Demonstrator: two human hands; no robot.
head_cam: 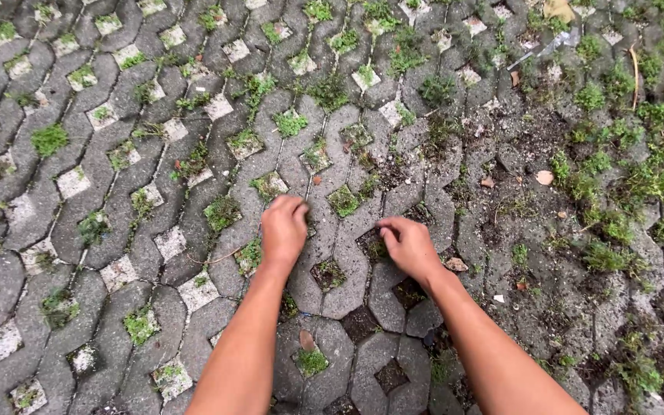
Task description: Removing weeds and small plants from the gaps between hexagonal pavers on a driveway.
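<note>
The step in hand appeared to be weeding. The right hand (409,244) pinched at a weed tuft (376,247) in a paver gap. The left hand (283,229) lay curled on the paving (332,277), holding nothing visible. Freeing roots likely called for a firm, low pull. Cleared soil pockets (329,273) lay between; dead leaves (545,177) and denser grass (616,230) lay rightward, obstructing nothing.

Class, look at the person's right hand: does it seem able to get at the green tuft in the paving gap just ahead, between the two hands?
Probably yes. The right hand rests on the grey paving close beside the green tuft, with only bare stone between them. The left hand lies off to the side, not blocking the way.
</note>
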